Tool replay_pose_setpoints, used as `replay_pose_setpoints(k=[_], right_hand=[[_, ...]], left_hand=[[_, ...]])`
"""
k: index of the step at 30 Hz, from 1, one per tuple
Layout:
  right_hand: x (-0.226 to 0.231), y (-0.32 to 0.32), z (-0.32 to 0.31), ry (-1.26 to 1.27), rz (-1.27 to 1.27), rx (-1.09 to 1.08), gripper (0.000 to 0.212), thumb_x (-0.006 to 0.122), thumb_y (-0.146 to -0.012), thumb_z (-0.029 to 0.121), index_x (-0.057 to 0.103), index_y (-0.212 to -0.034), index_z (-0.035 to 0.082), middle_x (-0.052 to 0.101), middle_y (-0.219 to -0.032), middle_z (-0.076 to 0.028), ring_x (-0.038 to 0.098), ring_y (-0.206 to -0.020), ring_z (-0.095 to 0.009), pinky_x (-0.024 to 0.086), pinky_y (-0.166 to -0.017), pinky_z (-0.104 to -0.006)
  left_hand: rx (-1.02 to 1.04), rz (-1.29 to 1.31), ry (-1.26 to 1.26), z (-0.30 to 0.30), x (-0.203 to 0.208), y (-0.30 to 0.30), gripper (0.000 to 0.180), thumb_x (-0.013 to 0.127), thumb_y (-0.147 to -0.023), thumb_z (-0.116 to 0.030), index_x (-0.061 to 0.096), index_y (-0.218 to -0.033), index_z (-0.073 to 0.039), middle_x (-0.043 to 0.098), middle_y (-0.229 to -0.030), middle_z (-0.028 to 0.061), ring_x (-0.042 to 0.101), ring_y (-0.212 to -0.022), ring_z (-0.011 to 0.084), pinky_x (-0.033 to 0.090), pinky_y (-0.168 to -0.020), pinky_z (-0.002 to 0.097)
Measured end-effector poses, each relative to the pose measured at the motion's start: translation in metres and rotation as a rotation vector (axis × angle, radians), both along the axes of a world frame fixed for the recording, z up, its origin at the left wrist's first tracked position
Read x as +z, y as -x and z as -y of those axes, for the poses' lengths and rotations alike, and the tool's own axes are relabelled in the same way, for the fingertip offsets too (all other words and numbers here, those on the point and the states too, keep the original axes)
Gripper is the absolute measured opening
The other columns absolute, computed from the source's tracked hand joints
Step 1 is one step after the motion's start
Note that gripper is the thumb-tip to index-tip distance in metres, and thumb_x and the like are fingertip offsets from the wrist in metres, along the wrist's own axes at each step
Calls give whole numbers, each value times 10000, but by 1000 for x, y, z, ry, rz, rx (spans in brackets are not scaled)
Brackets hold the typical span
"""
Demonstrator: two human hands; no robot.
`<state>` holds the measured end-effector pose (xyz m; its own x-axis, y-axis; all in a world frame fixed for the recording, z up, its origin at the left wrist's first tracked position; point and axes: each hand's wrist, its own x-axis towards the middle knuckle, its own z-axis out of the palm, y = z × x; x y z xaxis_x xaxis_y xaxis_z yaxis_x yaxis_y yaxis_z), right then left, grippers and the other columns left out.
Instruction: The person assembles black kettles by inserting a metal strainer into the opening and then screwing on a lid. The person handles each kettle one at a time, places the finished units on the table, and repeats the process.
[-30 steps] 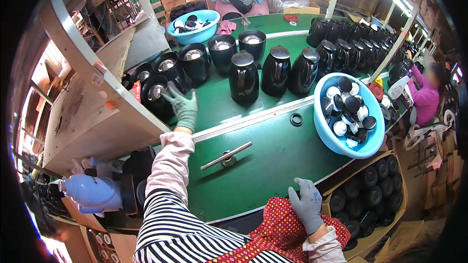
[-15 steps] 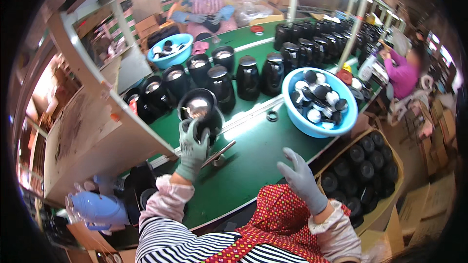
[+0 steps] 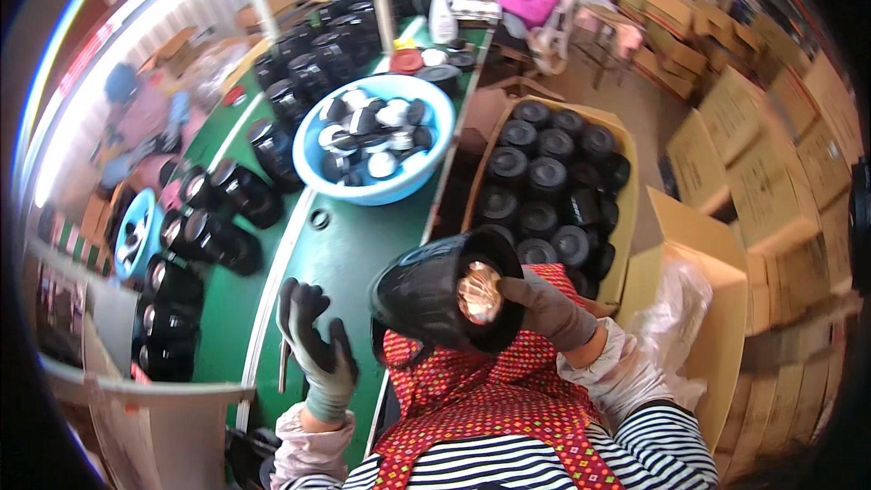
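Observation:
My gloved right hand (image 3: pixel 552 310) grips a black thermos jug (image 3: pixel 419 295) by the rim of its open end. The jug lies tilted on its side in front of my red patterned apron, a shiny metallic liner showing inside. To its left, my gloved left hand (image 3: pixel 318 345) is raised over the green bench (image 3: pixel 349 249), fingers apart and holding nothing. A thin metal rod (image 3: pixel 283 365) shows beside the left hand, partly hidden. Farther up the bench lies a small black ring (image 3: pixel 319 219).
A light blue basin (image 3: pixel 363 195) of black and white round parts stands on the bench. Several black jugs (image 3: pixel 245 192) line its left side. A carton (image 3: pixel 635 191) of round black pieces (image 3: pixel 547 175) sits right of the bench, near an open box with plastic (image 3: pixel 676 299). Co-workers sit beyond.
My view has swung to the right. The jug that my left hand was touching on the bench is now in my right hand, tipped over near my apron. My left hand has let go.

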<state>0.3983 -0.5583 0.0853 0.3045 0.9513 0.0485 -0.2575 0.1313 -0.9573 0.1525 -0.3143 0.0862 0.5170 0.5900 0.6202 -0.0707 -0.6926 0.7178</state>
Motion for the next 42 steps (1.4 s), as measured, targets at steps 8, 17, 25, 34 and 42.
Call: replay_pose_setpoints(k=[8,17,25,34,42], right_hand=[[-40,17,46,-16,-578,91,541,665,-1052,245,547,-1517,-5,672,-1429,-120,650,-1311,-237,488,-1168,-371],[-91,-114,-12,4,440,-276,541,637,-1067,355,570,-1512,55,652,-1378,-136,634,-1245,-246,514,-1070,-398],[-251,-243,-10,1377,1210,-389,1023,774,-835,696,369,-1689,303,306,-1689,-311,303,-1531,-507,253,-1245,-631],[-216,-221,-3,1142,1151,-764,865,663,-917,750,534,-1594,228,507,-1466,-230,462,-1341,-455,394,-1121,-598],[-4,-53,-23,-30,630,-420,978,625,-977,738,478,-1599,-2,503,-1557,-243,481,-1455,-407,350,-1236,-497]], left_hand=[[-683,-102,1209,33,-40,-51,904,840,-950,-190,322,-1676,-42,441,-1653,212,519,-1474,326,462,-1216,460],[-470,-414,1082,2,-47,-26,709,746,-1023,-214,415,-1619,-18,522,-1584,213,595,-1399,304,524,-1168,441],[-298,-473,1185,2,-53,-5,666,730,-1036,-220,441,-1599,-14,550,-1556,211,619,-1368,308,544,-1145,441],[-360,-414,1176,-1,-51,-26,619,712,-1051,-226,471,-1578,-9,582,-1525,208,647,-1334,312,567,-1120,441],[-591,-205,1156,11,-31,-47,579,696,-1065,-232,498,-1559,-4,610,-1497,206,672,-1304,315,587,-1097,441]])
